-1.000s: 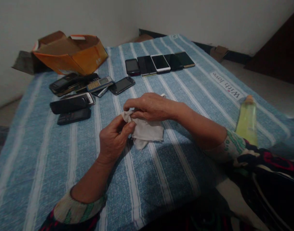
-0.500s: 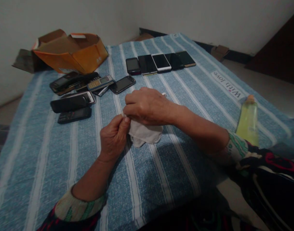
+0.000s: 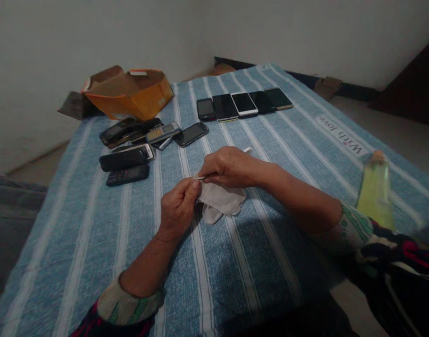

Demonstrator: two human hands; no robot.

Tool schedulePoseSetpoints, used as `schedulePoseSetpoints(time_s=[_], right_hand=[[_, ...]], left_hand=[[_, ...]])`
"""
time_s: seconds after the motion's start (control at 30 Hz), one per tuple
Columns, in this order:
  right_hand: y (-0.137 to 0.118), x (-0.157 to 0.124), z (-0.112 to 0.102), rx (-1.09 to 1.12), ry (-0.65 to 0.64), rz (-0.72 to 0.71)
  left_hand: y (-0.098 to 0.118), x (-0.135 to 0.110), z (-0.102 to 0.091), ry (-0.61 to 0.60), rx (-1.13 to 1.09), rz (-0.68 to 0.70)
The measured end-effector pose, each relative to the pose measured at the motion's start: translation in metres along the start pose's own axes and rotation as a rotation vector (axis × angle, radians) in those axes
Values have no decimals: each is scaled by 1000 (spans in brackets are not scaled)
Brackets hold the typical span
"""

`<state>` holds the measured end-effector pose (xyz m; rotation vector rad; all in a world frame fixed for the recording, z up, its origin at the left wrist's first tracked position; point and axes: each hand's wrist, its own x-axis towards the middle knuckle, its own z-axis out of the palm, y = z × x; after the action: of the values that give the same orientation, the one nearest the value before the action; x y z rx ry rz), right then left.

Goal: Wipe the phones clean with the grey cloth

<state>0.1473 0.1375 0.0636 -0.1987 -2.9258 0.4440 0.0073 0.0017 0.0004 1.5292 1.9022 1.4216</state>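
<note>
A white cloth (image 3: 223,199) with a scalloped edge hangs from my hands over the middle of the table. My right hand (image 3: 230,166) is closed on it from above, with a bit of white showing past the back of the hand. At the cloth's left end, my left hand (image 3: 179,206) pinches with the thumb on top. Between the two hands shows a thin pale edge; whether it is folded cloth or something wrapped inside, I cannot tell. Beyond my left hand lies a pile of old mobile phones (image 3: 163,132), with a black touchscreen phone (image 3: 191,134) at its right side.
Several smartphones (image 3: 244,104) lie in a row at the back. An open orange cardboard box (image 3: 130,98) stands at the back left. A bottle of yellow-green liquid (image 3: 375,189) is by my right forearm. A blue striped cloth (image 3: 175,299) covers the table.
The view has shifted, so everything sits lower and further right. My right hand's fingers have turned a little, and the thin pale edge between my hands shows more clearly.
</note>
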Motion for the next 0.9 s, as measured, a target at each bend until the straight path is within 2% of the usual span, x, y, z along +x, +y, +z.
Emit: schedulePoseSetpoints(time_s=[0.17, 0.43, 0.6, 0.73, 0.9], right_hand=[[11, 1, 5, 168, 39, -47], [26, -8, -6, 273, 12, 27], [38, -14, -14, 298, 12, 95], [27, -10, -9, 176, 17, 69], [-1, 1, 10, 30, 58, 24]], left_hand=[[-1, -1, -2, -2, -8, -15], [-2, -3, -3, -34, -101, -46], [-2, -2, -4, -13, -125, -69], [-3, -2, -4, -10, -140, -74], [-4, -3, -7, -61, -125, -62]])
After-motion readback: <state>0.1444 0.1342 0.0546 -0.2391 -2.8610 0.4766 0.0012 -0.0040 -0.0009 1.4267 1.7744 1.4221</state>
